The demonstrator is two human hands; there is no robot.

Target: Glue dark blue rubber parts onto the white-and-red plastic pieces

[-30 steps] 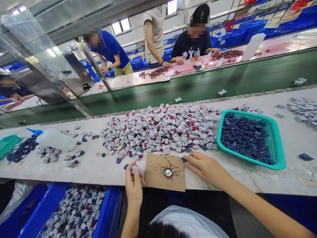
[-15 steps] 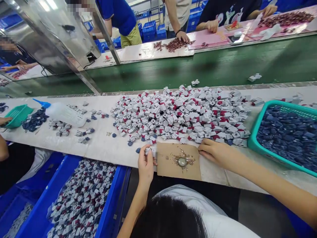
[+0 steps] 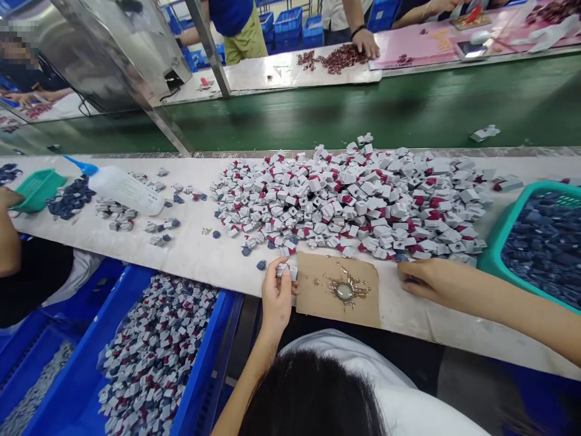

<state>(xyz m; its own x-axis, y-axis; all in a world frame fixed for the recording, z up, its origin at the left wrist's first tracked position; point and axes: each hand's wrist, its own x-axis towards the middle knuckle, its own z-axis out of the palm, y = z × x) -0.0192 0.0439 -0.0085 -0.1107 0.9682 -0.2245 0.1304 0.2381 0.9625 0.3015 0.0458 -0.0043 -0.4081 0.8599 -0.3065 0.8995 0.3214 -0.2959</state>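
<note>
My left hand [image 3: 276,300] is closed on a small light-grey plastic part [image 3: 287,270], held between thumb and fingers just left of a brown cardboard sheet [image 3: 308,303]. On that sheet lie scattered tiny brass-coloured metal pieces [image 3: 351,290] around a round, pale disc [image 3: 344,292]. Beyond it spreads a big pile of grey-white plastic parts with dark red pieces [image 3: 349,206]. My right hand [image 3: 422,278] rests on the table to the right of the cardboard, fingers curled together at the pile's front edge beside a dark blue piece [image 3: 401,257]. Its fingertips are partly hidden.
A green basket of dark blue pieces [image 3: 499,245] stands at right. Left on the table [image 3: 218,266] lie a white bottle with blue nozzle [image 3: 129,191] and loose parts. A blue bin [image 3: 86,363] is below left. Beyond runs a green conveyor [image 3: 281,121]; co-workers sit or stand around.
My right hand has moved right, away from the cardboard's edge to the front of the pile. My left hand still holds the grey part. The whole view has shifted slightly.
</note>
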